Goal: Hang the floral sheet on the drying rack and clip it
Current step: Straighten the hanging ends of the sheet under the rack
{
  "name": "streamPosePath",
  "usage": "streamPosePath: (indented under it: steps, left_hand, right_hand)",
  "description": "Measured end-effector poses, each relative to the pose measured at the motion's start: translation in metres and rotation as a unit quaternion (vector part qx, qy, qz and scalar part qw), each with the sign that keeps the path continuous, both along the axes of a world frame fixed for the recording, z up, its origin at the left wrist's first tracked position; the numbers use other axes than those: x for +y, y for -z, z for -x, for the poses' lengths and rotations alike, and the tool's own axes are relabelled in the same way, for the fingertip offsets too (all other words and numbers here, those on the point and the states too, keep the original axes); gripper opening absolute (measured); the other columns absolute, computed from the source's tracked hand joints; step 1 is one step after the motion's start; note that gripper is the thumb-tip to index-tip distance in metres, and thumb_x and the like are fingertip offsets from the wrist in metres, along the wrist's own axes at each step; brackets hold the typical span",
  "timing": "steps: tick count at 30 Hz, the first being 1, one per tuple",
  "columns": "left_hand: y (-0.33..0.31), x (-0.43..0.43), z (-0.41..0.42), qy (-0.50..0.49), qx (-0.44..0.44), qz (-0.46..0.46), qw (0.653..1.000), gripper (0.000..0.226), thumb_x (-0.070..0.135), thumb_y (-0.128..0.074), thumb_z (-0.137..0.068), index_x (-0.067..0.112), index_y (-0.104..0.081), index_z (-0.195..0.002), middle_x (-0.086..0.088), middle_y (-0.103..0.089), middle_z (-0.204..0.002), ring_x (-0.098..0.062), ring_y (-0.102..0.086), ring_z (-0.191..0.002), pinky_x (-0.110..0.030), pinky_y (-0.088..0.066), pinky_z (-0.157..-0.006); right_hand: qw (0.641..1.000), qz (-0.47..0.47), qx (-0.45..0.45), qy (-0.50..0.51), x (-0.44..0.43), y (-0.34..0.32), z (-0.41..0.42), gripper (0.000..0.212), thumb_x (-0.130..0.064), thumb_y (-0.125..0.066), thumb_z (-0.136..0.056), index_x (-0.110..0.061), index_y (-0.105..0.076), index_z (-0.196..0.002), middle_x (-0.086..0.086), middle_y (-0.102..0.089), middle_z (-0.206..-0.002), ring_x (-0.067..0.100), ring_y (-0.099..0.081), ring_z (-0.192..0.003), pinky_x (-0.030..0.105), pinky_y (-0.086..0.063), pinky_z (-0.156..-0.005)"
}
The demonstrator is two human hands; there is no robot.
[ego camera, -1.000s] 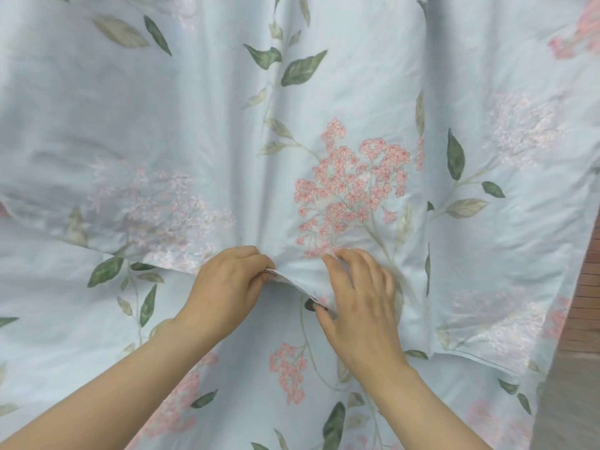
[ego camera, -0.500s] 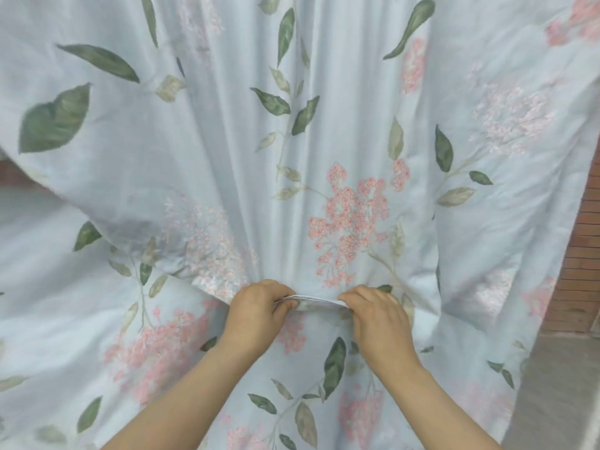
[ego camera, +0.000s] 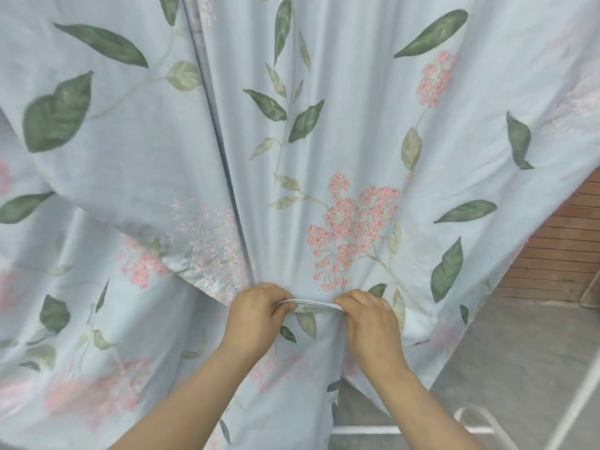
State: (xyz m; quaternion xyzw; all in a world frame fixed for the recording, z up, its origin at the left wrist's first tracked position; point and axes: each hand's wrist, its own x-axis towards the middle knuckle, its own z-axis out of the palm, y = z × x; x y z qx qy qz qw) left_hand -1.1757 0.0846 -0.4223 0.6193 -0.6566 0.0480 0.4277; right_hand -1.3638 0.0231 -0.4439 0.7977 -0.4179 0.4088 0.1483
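Note:
The floral sheet (ego camera: 324, 125), pale blue with green leaves and pink flower clusters, hangs in front of me and fills nearly the whole view. My left hand (ego camera: 256, 316) and my right hand (ego camera: 370, 323) pinch its folded lower hem between them, a short stretch of white edge pulled taut from fist to fist. Deep vertical folds run up from the left hand. White bars of the drying rack (ego camera: 480, 420) show at the bottom right under the cloth. No clip is visible.
A grey floor (ego camera: 519, 358) lies at the lower right. Behind it stands a red brick wall (ego camera: 565, 241). A second layer of the sheet hangs lower at the left.
The gripped hem has travelled downward in the view and more of the sheet's upper part has come into sight. My hands have moved apart, stretching the hem flat between them.

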Motion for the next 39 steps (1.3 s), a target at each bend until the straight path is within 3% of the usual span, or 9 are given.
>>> streamPosePath:
  steps: [2,6,11,17,22,27,32,35,39]
  left_hand:
    - [0.011,0.000,0.000,-0.003,-0.002,-0.007,1.000,0.010,0.019,-0.065,-0.084,0.023,-0.074,-0.081,0.005,-0.067,-0.079,-0.014,-0.059,-0.080,-0.013,-0.032,-0.060]
    - [0.029,-0.001,0.000,-0.006,-0.008,-0.006,1.000,0.011,0.023,-0.063,-0.083,0.021,-0.074,-0.082,0.004,-0.068,-0.078,-0.018,-0.061,-0.079,-0.024,-0.035,-0.063]
    - [0.049,-0.004,0.000,-0.007,0.000,-0.015,1.000,0.021,0.031,-0.055,-0.075,0.021,-0.073,-0.078,0.003,-0.067,-0.072,-0.019,-0.062,-0.072,-0.024,-0.035,-0.059]
    - [0.071,-0.007,0.002,0.005,0.016,-0.042,0.999,0.023,0.031,-0.054,-0.076,0.020,-0.073,-0.081,0.003,-0.067,-0.075,-0.018,-0.061,-0.076,-0.027,-0.040,-0.064]
    - [0.088,-0.009,0.007,0.007,0.018,-0.058,0.998,0.024,0.034,-0.053,-0.077,0.022,-0.073,-0.081,0.004,-0.066,-0.075,-0.016,-0.060,-0.077,-0.029,-0.043,-0.067]
    - [0.103,-0.011,0.008,0.013,0.022,-0.064,0.998,0.012,0.027,-0.062,-0.081,0.023,-0.073,-0.083,0.005,-0.065,-0.076,-0.016,-0.059,-0.076,-0.025,-0.037,-0.064]
    - [0.116,-0.012,0.011,0.008,0.024,-0.071,0.997,0.027,0.037,-0.051,-0.076,0.022,-0.073,-0.082,0.004,-0.066,-0.076,-0.017,-0.060,-0.077,-0.023,-0.033,-0.063]
    - [0.126,-0.012,0.012,0.006,0.021,-0.066,0.998,0.024,0.034,-0.053,-0.078,0.022,-0.073,-0.082,0.004,-0.065,-0.076,-0.017,-0.060,-0.077,-0.024,-0.032,-0.062]
    - [0.140,-0.012,0.013,0.005,0.025,-0.074,0.997,0.011,0.025,-0.063,-0.082,0.020,-0.074,-0.083,0.003,-0.066,-0.077,-0.018,-0.060,-0.077,-0.024,-0.034,-0.063]
  right_hand:
    - [1.000,-0.009,-0.003,-0.005,0.000,0.011,-0.001,0.037,-0.012,-0.036,-0.070,-0.021,-0.070,-0.080,-0.007,-0.060,-0.074,0.017,-0.058,-0.067,0.027,-0.045,-0.062]
    - [0.999,-0.033,-0.006,-0.009,0.001,0.029,-0.001,0.038,-0.014,-0.035,-0.070,-0.021,-0.070,-0.081,-0.006,-0.061,-0.075,0.019,-0.059,-0.069,0.029,-0.047,-0.063]
    - [0.998,-0.055,0.008,-0.008,-0.003,0.049,0.000,0.038,-0.014,-0.035,-0.069,-0.021,-0.070,-0.082,-0.006,-0.062,-0.078,0.020,-0.061,-0.070,0.028,-0.046,-0.062]
    - [0.998,-0.058,0.011,-0.010,-0.007,0.071,0.005,0.029,-0.003,-0.056,-0.064,-0.019,-0.071,-0.083,-0.005,-0.064,-0.078,0.019,-0.061,-0.070,0.028,-0.048,-0.062]
    - [0.997,-0.071,0.010,-0.002,-0.007,0.085,0.009,0.031,-0.004,-0.051,-0.066,-0.020,-0.071,-0.084,-0.006,-0.062,-0.078,0.019,-0.060,-0.069,0.025,-0.045,-0.062]
    - [0.998,-0.068,0.004,0.006,-0.004,0.097,0.011,0.031,-0.002,-0.054,-0.067,-0.020,-0.072,-0.084,-0.007,-0.063,-0.077,0.017,-0.060,-0.067,0.022,-0.044,-0.062]
    - [0.996,-0.083,0.001,0.008,-0.004,0.112,0.013,0.029,-0.004,-0.054,-0.066,-0.021,-0.072,-0.082,-0.007,-0.062,-0.075,0.017,-0.060,-0.067,0.023,-0.046,-0.062]
    - [0.995,-0.100,0.007,0.008,-0.004,0.122,0.014,0.029,-0.008,-0.048,-0.069,-0.021,-0.071,-0.081,-0.007,-0.061,-0.075,0.017,-0.059,-0.068,0.024,-0.046,-0.061]
    - [0.993,-0.116,0.010,0.010,-0.004,0.136,0.014,0.026,-0.005,-0.057,-0.067,-0.021,-0.072,-0.081,-0.007,-0.062,-0.075,0.016,-0.060,-0.067,0.022,-0.044,-0.061]
